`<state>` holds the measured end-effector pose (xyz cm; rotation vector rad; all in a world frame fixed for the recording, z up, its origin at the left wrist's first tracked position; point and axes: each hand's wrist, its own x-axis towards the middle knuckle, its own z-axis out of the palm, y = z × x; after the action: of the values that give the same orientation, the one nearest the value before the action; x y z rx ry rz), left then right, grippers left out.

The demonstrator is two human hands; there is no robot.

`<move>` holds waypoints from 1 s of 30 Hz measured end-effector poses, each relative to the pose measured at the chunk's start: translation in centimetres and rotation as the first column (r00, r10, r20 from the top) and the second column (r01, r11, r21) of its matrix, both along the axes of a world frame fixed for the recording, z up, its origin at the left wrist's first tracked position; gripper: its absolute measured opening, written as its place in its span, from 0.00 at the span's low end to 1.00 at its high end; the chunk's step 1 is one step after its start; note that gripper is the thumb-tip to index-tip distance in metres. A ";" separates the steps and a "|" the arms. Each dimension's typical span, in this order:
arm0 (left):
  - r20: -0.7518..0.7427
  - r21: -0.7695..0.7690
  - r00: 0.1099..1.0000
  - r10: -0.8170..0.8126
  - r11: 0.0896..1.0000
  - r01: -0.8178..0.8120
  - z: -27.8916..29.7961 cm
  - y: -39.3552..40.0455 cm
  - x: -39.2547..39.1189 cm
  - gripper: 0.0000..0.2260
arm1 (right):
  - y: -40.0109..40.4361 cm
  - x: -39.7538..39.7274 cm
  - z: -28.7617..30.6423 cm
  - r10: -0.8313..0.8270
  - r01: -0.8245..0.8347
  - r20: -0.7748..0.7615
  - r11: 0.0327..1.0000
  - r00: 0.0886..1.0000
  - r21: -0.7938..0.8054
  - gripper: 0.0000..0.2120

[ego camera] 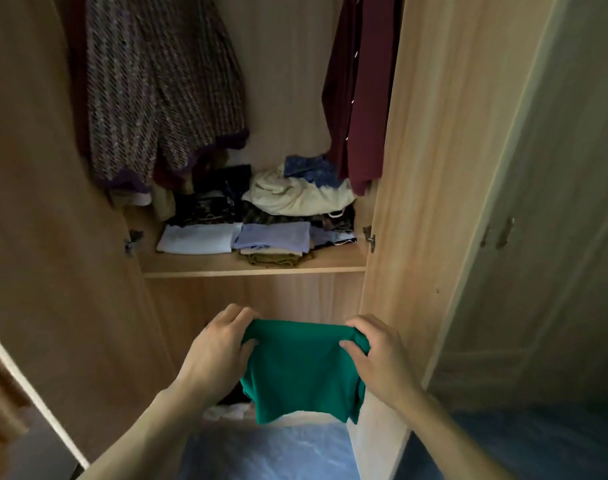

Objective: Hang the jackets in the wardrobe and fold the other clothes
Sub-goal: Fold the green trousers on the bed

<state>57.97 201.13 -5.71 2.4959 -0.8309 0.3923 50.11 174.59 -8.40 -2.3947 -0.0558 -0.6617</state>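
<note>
A folded green garment was held up in front of an open wooden wardrobe, gripped at its upper corners by both hands. The left hand, at about 7 o'clock in the view, was closed on the cloth's left corner, fingers curled over the top edge and thumb pressed against the near face. The right hand, at about 5 o'clock, was closed likewise on the right corner. The lower part of the garment was left hanging free above a pale blue surface at 6 o'clock.

Beyond the hands, near the centre of the view, a shelf was seen loaded with folded and heaped clothes: a white folded piece at the front left, a light blue one just beside it, and a cream bundle piled behind. Farther up, a striped knitted garment was hung at 11 o'clock and a maroon garment at 1 o'clock.
</note>
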 end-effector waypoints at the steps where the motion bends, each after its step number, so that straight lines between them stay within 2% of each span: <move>1: -0.006 0.006 1.000 0.001 1.000 -0.001 -0.2 -0.1 0.9 0.13 | -0.2 1.0 -0.3 0.006 -0.006 -0.012 1.000 1.000 0.004 0.07; 5: -0.038 -0.038 0.999 -0.012 0.999 0.010 -1.0 0.0 5.4 0.12 | -0.5 6.1 -0.5 0.022 -0.022 -0.018 1.000 1.000 -0.005 0.07; 13: -0.040 -0.161 0.996 -0.085 0.984 0.077 -0.9 0.9 18.2 0.14 | -0.5 18.5 0.8 -0.067 0.067 0.030 0.998 0.997 0.000 0.09; 21: -0.028 -0.289 0.982 -0.186 0.942 0.170 2.1 2.1 31.7 0.11 | 0.9 30.2 4.5 -0.110 0.108 0.173 0.994 0.979 0.022 0.10; 30: -0.066 -0.357 0.975 -0.212 0.917 0.175 1.2 1.3 40.5 0.09 | 0.2 39.3 3.0 -0.157 0.148 0.213 0.987 0.964 0.054 0.11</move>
<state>98.47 202.38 -4.53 2.0659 -0.8729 0.3082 89.45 174.75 -5.41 -2.2974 0.0495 -0.9862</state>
